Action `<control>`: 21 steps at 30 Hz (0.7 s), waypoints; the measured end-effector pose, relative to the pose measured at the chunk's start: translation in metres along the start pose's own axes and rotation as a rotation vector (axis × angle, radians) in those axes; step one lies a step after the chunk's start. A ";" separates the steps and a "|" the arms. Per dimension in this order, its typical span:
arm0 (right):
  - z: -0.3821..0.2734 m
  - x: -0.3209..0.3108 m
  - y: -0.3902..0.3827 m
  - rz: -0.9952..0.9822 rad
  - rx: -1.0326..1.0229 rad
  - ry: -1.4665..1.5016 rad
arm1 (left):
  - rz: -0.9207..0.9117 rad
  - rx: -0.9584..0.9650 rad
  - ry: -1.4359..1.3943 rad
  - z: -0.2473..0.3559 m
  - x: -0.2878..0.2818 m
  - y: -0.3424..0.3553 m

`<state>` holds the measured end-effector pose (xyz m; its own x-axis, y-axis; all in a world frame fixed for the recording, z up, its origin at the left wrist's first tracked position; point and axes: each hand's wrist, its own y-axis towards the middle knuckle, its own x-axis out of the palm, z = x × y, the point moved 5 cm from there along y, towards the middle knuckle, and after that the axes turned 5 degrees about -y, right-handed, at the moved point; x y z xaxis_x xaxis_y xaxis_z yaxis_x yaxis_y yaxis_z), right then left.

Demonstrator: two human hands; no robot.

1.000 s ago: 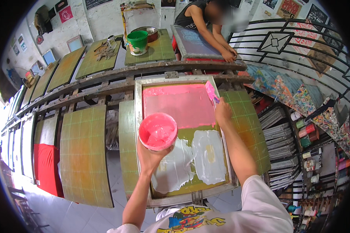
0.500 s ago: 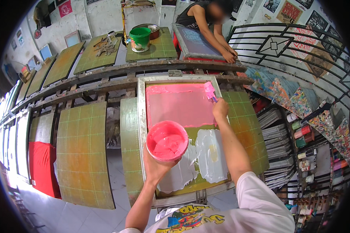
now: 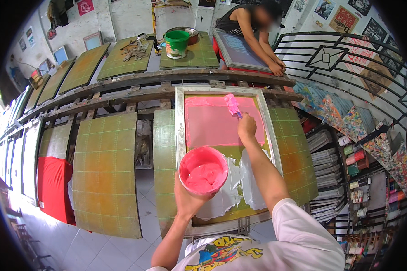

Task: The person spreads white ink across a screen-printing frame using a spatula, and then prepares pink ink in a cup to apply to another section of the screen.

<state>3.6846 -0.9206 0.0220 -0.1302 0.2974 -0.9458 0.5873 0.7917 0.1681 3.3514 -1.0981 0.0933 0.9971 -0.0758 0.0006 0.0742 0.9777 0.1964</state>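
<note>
Reading clock over screen frame, 12 as far edge. Cupping tub of pink ink in left hand around 8 o'clock, palm wrapping outer wall, mouth tilting toward view. Gripping spatula in right hand just inside 12, fingers closing round purple handle, blade pointing to 11 from the hand, carrying thick pink ink. Leaving contact between blade and pink-coated mesh unmarked: cannot tell. Noting grey-white patches toward 5 and 7.

Judging tub moderately heavy with ink, wall probably stiff plastic, likely slippery wherever smeared; best supporting from below, spreading fingers round outside wall, avoiding coated rim. Rating spatula light, blade maybe flexing a little; best holding by handle, well clear of ink. Reading ink as soft, creamy, clinging in lumps. Treating frame as rigid and fairly light, mesh as taut and easily damaged; best taking hold by side bars at 3 and 9, never pressing on mesh.
</note>
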 end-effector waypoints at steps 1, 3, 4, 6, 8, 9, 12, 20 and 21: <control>-0.007 0.001 -0.004 -0.007 -0.010 -0.001 | 0.001 -0.002 -0.002 0.000 -0.001 -0.002; -0.022 0.004 -0.011 -0.018 -0.031 -0.006 | 0.017 -0.035 0.012 0.000 -0.005 -0.007; -0.029 0.005 -0.014 -0.022 -0.042 -0.010 | 0.025 -0.052 0.019 0.000 -0.006 -0.009; -0.045 0.008 -0.022 -0.031 -0.074 -0.013 | 0.026 -0.042 0.018 0.003 -0.010 -0.012; -0.062 0.009 -0.030 -0.042 -0.116 -0.009 | 0.035 -0.036 0.019 0.004 -0.014 -0.016; -0.066 0.012 -0.031 -0.034 -0.129 -0.005 | 0.038 -0.033 0.015 0.004 -0.016 -0.019; -0.079 0.017 -0.036 -0.023 -0.161 0.007 | 0.036 -0.036 0.008 0.005 -0.022 -0.025; -0.099 0.021 -0.041 -0.034 -0.239 0.051 | 0.083 -0.049 -0.056 -0.004 -0.037 -0.033; -0.102 0.021 -0.041 -0.049 -0.239 0.056 | 0.095 -0.046 -0.074 -0.001 -0.039 -0.032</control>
<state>3.5763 -0.8923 0.0233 -0.2015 0.2795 -0.9388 0.3744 0.9076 0.1898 3.3104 -1.1261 0.0856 0.9960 0.0050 0.0895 -0.0182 0.9890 0.1468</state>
